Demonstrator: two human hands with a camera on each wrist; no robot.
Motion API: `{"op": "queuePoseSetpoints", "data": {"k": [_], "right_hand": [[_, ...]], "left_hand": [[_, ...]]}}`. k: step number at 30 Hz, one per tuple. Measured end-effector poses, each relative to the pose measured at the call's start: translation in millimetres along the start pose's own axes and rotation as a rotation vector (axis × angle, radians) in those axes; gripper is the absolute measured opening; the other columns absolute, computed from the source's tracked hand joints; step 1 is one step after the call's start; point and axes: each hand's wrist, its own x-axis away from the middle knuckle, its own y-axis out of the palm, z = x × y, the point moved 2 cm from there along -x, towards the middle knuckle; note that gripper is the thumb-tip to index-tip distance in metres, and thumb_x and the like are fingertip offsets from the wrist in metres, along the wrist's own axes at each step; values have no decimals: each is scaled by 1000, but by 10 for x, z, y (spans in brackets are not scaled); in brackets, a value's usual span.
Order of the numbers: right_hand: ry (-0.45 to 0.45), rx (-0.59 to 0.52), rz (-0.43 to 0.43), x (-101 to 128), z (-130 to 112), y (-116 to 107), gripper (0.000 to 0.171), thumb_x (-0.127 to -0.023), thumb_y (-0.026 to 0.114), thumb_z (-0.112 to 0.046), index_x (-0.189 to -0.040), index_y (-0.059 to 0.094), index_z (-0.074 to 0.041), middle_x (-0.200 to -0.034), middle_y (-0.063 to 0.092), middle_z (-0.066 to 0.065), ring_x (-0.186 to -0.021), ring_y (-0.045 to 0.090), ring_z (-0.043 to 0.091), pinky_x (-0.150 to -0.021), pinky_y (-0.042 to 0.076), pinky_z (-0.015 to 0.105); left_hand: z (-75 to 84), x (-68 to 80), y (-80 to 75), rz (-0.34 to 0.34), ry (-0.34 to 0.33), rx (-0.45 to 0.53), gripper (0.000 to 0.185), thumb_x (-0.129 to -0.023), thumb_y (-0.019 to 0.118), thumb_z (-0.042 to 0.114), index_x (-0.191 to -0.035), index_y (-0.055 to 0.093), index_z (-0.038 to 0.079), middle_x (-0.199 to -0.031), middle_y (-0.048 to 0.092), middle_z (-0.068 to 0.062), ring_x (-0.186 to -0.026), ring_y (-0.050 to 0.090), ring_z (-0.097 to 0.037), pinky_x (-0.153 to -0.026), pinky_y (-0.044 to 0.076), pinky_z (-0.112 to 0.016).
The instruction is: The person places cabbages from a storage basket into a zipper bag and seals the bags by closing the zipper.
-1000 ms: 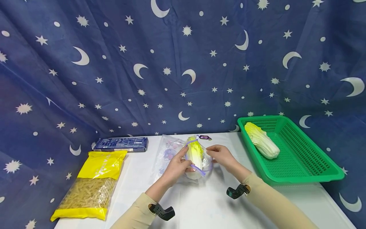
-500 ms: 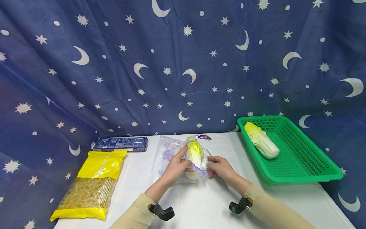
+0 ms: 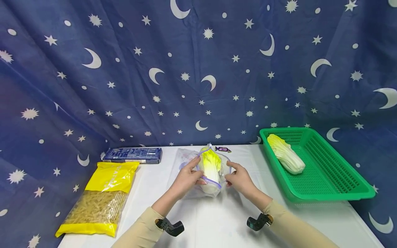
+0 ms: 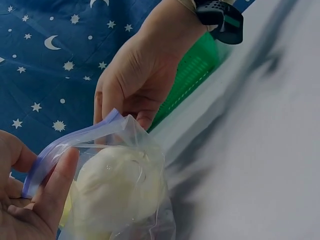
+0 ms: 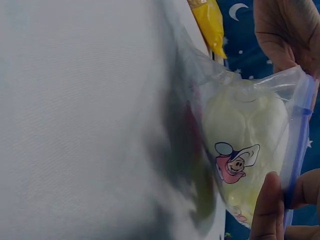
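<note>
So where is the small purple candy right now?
In the head view the purple candy lies on the white table near its far edge, just behind the zip bag, left of the green basket.

The zip bag (image 3: 198, 172) is thin, clear, glossy plastic with a purple seal strip. The green basket (image 3: 335, 186) is perforated plastic. The pasta packet (image 3: 99, 199) shines; the starry backdrop (image 3: 198, 75) is matt cloth.

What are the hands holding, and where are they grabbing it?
Both hands hold the zip bag with a cabbage inside: left hand and right hand pinch its purple zip rim.
</note>
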Motion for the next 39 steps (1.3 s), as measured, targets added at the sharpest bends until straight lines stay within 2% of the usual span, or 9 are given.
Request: {"op": "queuePoseSetpoints", "data": {"k": [2, 4, 8, 12, 17, 21, 25, 34, 39], "right_hand": [[-3, 6, -5, 5, -49, -15, 69, -83, 62, 3, -151, 46, 3, -81, 66, 13, -59, 64, 22, -60, 56, 38], [-12, 15, -10, 9, -95, -27, 71, -83, 61, 2, -152, 45, 2, -71, 64, 11, -58, 65, 22, -59, 54, 35], [-35, 43, -8, 8, -188, -52, 72, -83, 60, 1, -153, 43, 1, -64, 60, 9, -59, 65, 22, -58, 51, 32], [-46, 66, -10, -3, -295, -80, 72, -84, 61, 1, -153, 43, 0, -67, 59, 10, -59, 64, 22, -53, 45, 29], [-63, 76, -27, -23, -433, -107, 72, -83, 61, 0, -153, 43, 0, -72, 60, 11, -58, 64, 23, -53, 43, 29], [-57, 90, -44, -50, -543, -123, 75, -82, 61, 0, -154, 41, 1, -81, 60, 13, -59, 64, 23, -53, 44, 28], [-41, 103, -53, -81, -612, -132, 77, -82, 62, -1, -156, 39, 0, -82, 60, 14, -59, 63, 24, -57, 50, 29], [-45, 99, -83, -100, -728, -154, 78, -83, 63, -1, -156, 38, 0, -95, 59, 15, -59, 62, 25, -58, 53, 30], [-62, 82, -101, -101, -858, -183, 78, -83, 63, -2, -156, 37, 1, -102, 60, 18, -59, 61, 25, -59, 54, 30]], "left_hand": [[20, 3, -33, 8, -1, -9, 64, -100, 58, 8, -158, 32, -3, -167, 20, -18, -71, 69, -19, -73, 64, -37], [40, 4, -67, 19, 5, -29, 62, -103, 58, 12, -157, 33, -3, -166, 22, -19, -70, 70, -20, -72, 64, -38], [88, 6, -137, 38, 19, -85, 60, -103, 59, 13, -155, 37, -4, -163, 30, -22, -69, 70, -21, -71, 64, -39], [145, -6, -201, 43, 22, -126, 60, -102, 60, 12, -154, 38, -4, -160, 35, -23, -70, 70, -21, -70, 64, -39], [246, -19, -265, 36, 20, -171, 60, -99, 59, 8, -154, 39, -6, -163, 31, -18, -70, 69, -20, -71, 64, -41], [353, -28, -308, 26, 11, -222, 60, -96, 56, 3, -153, 39, -7, -162, 35, -16, -66, 69, -18, -71, 64, -43], [439, -37, -329, 16, 13, -278, 60, -94, 54, 1, -151, 40, -9, -161, 37, -18, -64, 68, -17, -72, 64, -46], [567, -57, -362, -12, 17, -365, 59, -94, 52, 2, -152, 40, -9, -154, 45, -22, -63, 67, -16, -63, 64, -34], [660, -52, -396, -10, 14, -368, 60, -95, 52, 3, -153, 39, -7, -146, 52, -24, -63, 67, -17, -64, 64, -35]]}}
